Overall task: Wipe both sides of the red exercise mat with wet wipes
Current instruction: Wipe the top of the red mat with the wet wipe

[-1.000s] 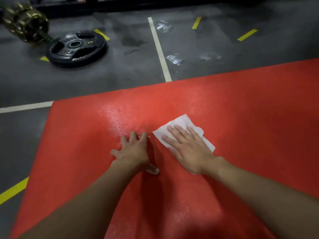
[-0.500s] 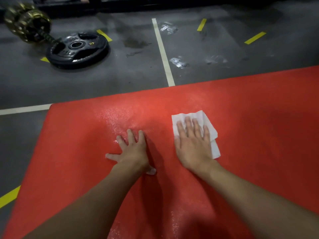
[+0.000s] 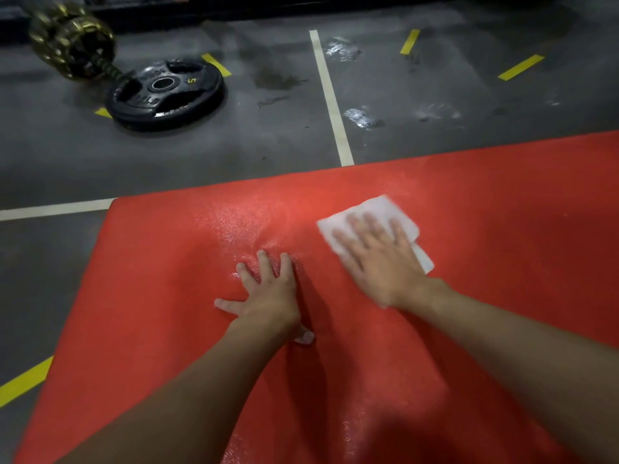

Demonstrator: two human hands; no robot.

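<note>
On the grey floor (image 3: 268,135) at far left lies a black weight plate (image 3: 165,95), apart from the red exercise mat (image 3: 150,296) spread across the foreground. The left hand (image 3: 268,293) presses flat on the mat, fingers spread. Just right of it, the right hand (image 3: 378,259), fingers straight, presses a white wet wipe (image 3: 375,209) onto the mat.

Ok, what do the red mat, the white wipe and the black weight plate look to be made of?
Red mat: probably foam or rubber, finely pebbled surface, glistening where wet. White wipe: thin, soft nonwoven sheet, folded, matte. Black weight plate: likely rubber-coated metal, dull sheen, moulded grip holes; coating uncertain.
</note>
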